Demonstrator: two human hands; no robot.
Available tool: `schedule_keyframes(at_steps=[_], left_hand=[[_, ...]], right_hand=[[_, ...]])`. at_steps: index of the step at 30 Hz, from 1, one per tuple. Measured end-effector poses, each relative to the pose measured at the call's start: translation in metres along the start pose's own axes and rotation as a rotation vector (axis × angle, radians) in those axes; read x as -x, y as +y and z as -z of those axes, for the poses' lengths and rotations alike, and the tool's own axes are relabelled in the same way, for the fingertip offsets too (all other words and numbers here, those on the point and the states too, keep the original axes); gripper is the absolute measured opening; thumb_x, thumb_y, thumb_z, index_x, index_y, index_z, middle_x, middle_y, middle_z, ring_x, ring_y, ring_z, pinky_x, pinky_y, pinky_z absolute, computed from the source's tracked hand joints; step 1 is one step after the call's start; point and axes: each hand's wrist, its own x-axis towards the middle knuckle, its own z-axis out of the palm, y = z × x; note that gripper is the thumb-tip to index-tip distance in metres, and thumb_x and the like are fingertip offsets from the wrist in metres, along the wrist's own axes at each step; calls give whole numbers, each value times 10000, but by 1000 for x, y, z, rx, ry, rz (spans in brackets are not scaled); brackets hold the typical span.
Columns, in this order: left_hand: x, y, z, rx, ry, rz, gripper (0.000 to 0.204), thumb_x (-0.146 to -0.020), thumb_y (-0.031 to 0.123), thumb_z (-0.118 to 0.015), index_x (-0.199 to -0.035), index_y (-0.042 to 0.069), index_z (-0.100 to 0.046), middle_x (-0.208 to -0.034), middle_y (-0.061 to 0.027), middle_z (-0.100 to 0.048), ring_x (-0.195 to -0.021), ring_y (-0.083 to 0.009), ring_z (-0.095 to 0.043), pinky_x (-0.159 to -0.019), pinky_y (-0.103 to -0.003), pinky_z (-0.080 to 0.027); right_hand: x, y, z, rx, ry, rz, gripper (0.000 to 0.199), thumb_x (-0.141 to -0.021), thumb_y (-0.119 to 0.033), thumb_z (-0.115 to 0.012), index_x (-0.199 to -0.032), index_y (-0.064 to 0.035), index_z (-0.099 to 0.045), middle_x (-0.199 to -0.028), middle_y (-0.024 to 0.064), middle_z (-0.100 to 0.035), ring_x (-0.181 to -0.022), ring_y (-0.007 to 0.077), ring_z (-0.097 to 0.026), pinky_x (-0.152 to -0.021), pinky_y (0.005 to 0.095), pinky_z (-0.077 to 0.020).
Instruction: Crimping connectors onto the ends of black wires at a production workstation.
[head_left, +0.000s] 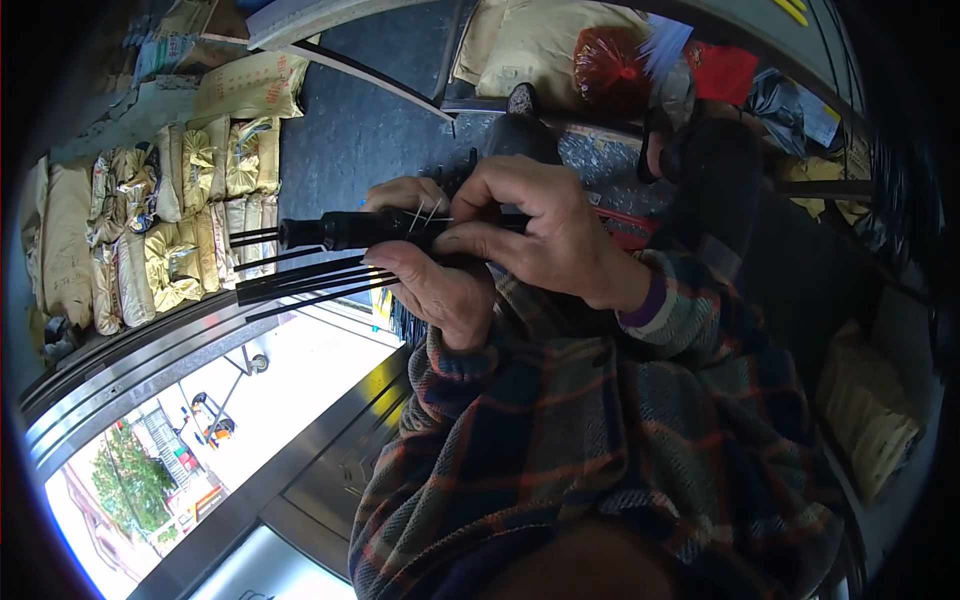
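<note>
My left hand (440,290) is closed around a black shaft with a knobbed end (330,231), which looks like part of an umbrella. Below the shaft, several thin black rods (310,277) stick out to the left, roughly alongside it. Thin silvery wires (425,215) cross the shaft between my hands. From the right, my right hand (550,230) bends over the shaft, its thumb and fingertips pinched at the end of one wire. My fingers hide the middle of the shaft.
Several paper-wrapped bundles (160,215) lie at the left. A metal-framed opening (200,345) onto a bright outdoor area lies at the lower left. At the top are a beige sack (530,60) and a red plastic bag (610,70). My legs (700,190) extend over the dark floor (360,120).
</note>
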Motion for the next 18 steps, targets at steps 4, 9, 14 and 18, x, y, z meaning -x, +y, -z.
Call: schedule_keyframes(at_steps=[4,9,14,18], left_hand=[[2,2,0,-3,-17,4,500,-897,550,-415,-932,51,-426,-844,-48,-389,-777,-145,-394,-742,-287,-375],[5,2,-1,-3,4,-21,565,-912,580,-328,-906,22,-411,-843,-91,-411,-788,-175,-433,-758,-316,-366],[3,3,-1,275,-164,-10,488,-912,530,-401,-937,46,-451,-837,-54,-409,-775,-161,-417,-741,-311,-387],[2,2,0,175,-136,-36,501,-912,546,-379,-936,51,-458,-831,-59,-415,-754,-163,-423,-734,-321,-387]], right_hand=[[0,2,4,-59,-66,-22,211,-656,-94,-772,-701,-31,-575,-666,66,-568,-613,197,-553,-570,297,-428],[0,6,6,11,-55,142,238,-650,-115,-779,-690,-47,-555,-698,46,-550,-691,184,-547,-645,268,-429],[-1,16,3,-625,-160,-456,405,-669,-34,-784,-943,-54,-486,-861,6,-474,-812,92,-493,-701,219,-441],[0,26,2,-607,-235,-394,514,-663,-18,-790,-1024,-67,-427,-889,-8,-453,-833,65,-478,-717,199,-454]])
